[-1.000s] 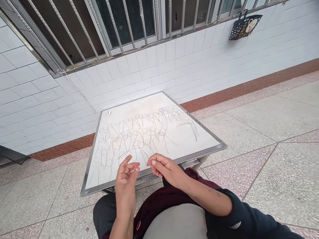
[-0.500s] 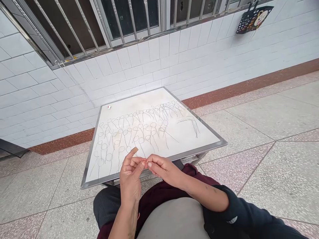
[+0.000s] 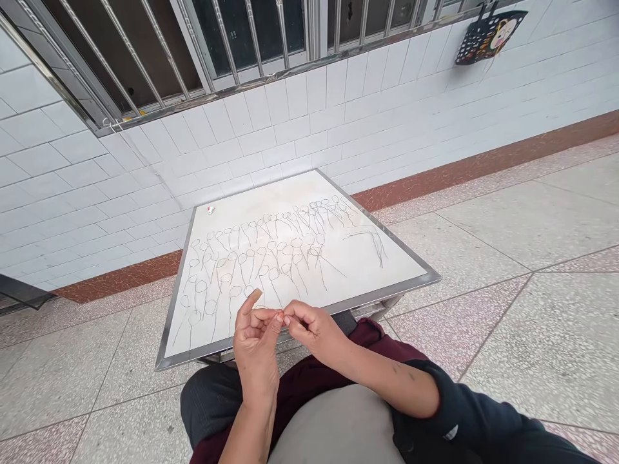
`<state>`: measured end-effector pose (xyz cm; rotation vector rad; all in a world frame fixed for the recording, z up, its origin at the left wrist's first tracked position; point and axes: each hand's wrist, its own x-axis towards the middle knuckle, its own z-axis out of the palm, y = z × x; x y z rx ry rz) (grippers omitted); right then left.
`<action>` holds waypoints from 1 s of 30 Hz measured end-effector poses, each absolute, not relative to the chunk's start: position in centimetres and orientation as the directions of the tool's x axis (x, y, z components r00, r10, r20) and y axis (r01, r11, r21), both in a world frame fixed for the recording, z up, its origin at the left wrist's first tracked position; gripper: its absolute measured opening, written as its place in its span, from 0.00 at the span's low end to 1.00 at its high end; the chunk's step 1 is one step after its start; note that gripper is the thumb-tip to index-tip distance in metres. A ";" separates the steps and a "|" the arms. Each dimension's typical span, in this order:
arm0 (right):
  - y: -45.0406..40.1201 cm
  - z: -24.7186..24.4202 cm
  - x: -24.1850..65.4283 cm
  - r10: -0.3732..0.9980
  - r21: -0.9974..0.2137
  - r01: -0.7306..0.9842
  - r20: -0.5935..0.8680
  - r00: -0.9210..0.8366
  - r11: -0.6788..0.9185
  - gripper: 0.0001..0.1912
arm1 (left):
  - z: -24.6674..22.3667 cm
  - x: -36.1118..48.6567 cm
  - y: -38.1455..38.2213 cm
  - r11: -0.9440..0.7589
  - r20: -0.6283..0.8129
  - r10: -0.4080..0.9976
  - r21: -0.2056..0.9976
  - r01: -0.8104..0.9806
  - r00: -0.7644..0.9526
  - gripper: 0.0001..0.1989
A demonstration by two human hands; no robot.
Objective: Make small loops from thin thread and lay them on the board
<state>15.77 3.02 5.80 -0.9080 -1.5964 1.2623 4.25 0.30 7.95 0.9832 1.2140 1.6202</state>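
My left hand [image 3: 256,351] is raised over the near edge of the white table [image 3: 387,270], thumb and a finger pinched together. One of its fingers sticks up with tan tape [image 3: 254,295] round the tip. Fingertip to fingertip with it, my right hand [image 3: 319,332] is pinched closed too. Whatever lies between the fingertips is too small to make out. Rows of thin dark strands [image 3: 316,209], each bent into a round loop with loose tails, cover much of the tabletop. Several unlooped strands [image 3: 378,245] lie together at the right.
A small white and red item [image 3: 210,210] sits at the table's far left corner. Behind stands a white tiled wall [image 3: 271,129] with a barred window [image 3: 246,38]. A dark patterned bag [image 3: 491,35] hangs at the upper right. Speckled floor [image 3: 507,322] surrounds the table.
Both hands stay pinched together at the same place, with small shifts of the fingers. My right hand's fingers have drawn closer together. The strands on the table have not moved.
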 end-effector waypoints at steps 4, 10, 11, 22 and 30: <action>2.9 5.5 15.6 0.925 -0.977 0.013 0.198 -0.323 0.214 0.09 | 7.7 4.1 0.4 -0.138 0.066 0.936 0.972 -0.190 -0.345 0.26; 2.8 5.9 16.3 0.822 -0.985 -0.165 0.137 -0.553 0.054 0.12 | 8.0 2.8 0.8 -0.097 0.024 0.970 0.951 -0.293 -0.243 0.26; 2.8 6.0 16.3 0.814 -0.983 -0.182 0.127 -0.567 0.027 0.13 | 8.0 2.6 0.8 -0.087 0.020 0.975 0.951 -0.298 -0.220 0.26; 2.6 6.1 16.3 0.843 -0.990 -0.138 0.104 -0.527 0.036 0.15 | 7.8 3.0 0.7 -0.100 0.040 0.972 0.962 -0.254 -0.232 0.26; 2.5 5.9 16.0 0.872 -0.995 -0.080 0.095 -0.480 0.064 0.16 | 7.3 3.3 1.1 -0.107 0.029 0.959 0.958 -0.267 -0.282 0.26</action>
